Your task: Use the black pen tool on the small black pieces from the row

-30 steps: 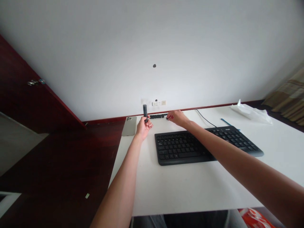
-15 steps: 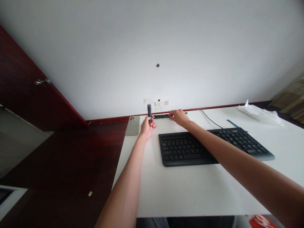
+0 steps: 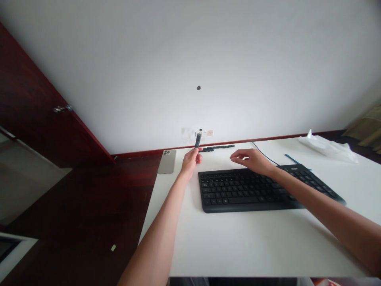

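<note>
My L hand (image 3: 190, 161) is clenched on a slim black stick (image 3: 198, 140), pinched btwn thumb & fingertips, tilted a bit off upright, just past the top-left corner of the black kb (image 3: 238, 190). Too small to tell exactly what the stick is. My R hand (image 3: 253, 160) is released, grasping nothing, fingers loosely curled & hovering over the kb's top edge; can't tell if they touch it. A straight row of black keycaps (image 3: 216, 148) lies on the white desk (image 3: 253, 242) just behind the kb, close to the stick but not touching my L hand. A phone (image 3: 167, 161) lies flat left of the kb, near my L hand. Behind the kb's right end: thin black cable (image 3: 264, 153), blue pen (image 3: 294, 159), & further right a crumpled white plastic bag (image 3: 327, 147). Wall socket (image 3: 210, 132) sits on the wall above the kb, dark red door (image 3: 29, 99) well left of it.
</note>
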A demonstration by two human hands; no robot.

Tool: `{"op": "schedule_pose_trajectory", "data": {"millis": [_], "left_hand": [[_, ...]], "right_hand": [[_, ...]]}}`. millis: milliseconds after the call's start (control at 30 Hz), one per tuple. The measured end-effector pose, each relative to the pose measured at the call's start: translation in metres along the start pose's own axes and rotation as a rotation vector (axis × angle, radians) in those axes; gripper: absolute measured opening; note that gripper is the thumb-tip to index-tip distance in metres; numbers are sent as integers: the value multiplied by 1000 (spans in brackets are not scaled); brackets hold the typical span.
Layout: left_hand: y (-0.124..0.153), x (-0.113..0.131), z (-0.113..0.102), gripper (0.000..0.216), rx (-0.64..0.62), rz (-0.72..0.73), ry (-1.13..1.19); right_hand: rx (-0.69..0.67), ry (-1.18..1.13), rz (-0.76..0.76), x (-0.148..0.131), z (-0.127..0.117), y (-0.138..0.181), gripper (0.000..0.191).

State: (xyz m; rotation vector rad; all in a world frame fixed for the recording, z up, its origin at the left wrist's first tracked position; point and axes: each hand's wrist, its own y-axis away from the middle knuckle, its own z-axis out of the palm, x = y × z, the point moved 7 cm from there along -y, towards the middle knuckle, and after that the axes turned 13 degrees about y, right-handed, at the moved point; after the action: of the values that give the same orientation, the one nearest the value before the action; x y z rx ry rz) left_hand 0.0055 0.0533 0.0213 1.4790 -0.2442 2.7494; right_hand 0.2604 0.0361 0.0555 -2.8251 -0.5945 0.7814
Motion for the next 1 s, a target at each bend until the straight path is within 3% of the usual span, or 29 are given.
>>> {"op": "schedule_pose_trajectory", "data": {"millis": [133,300,533,700,833,1000], "left_hand": [[11,7,31,35,-117,61,-132],[33,0,67,32,-282,49,-312],[58,-5,93,34,-370,65,-682],[64,-7,101,38,-430,90,-947],[61,-11,93,37,-357,120,-1060],[58,-9,89,42,-324,171,-1136]], "right_hand": [[-34,-194,25,3,-10,18,46],[-213,-493,-7,-26,1,32,67],[-177,-750,-19,-29,14,33,49],[-99,-771,-44,-30,6,31,48],[13,-797,-62,-28,-6,29,38],[107,-772,-20,-17,-11,27,41]]}}
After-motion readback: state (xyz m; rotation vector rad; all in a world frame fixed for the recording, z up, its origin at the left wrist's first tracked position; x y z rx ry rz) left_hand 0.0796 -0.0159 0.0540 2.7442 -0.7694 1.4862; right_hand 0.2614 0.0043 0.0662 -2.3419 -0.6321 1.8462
